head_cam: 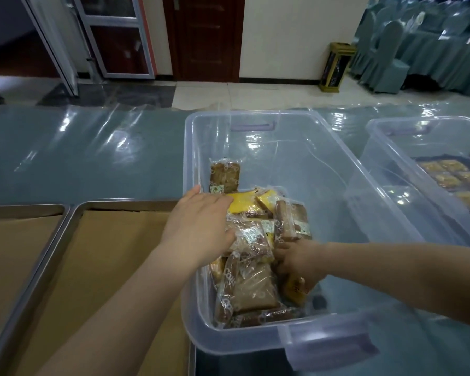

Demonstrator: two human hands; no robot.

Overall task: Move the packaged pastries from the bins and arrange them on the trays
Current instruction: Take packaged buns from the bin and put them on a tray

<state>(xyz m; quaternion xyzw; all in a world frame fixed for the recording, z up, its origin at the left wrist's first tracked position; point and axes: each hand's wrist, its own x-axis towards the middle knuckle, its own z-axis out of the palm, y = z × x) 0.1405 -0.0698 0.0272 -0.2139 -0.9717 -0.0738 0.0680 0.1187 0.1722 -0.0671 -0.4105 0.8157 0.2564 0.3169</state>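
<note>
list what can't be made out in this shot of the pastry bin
All head view:
- right hand fingers: buried among the packaged pastries, grip unclear
- left hand fingertips: hidden by its own back
- second bin contents: blurred through its wall, cut by right edge
- wrapper print: too small and blurred

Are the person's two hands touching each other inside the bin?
Apart. The head view shows wrapped pastries lying in a plain gap between the left hand and the right hand, both inside the clear bin.
</note>
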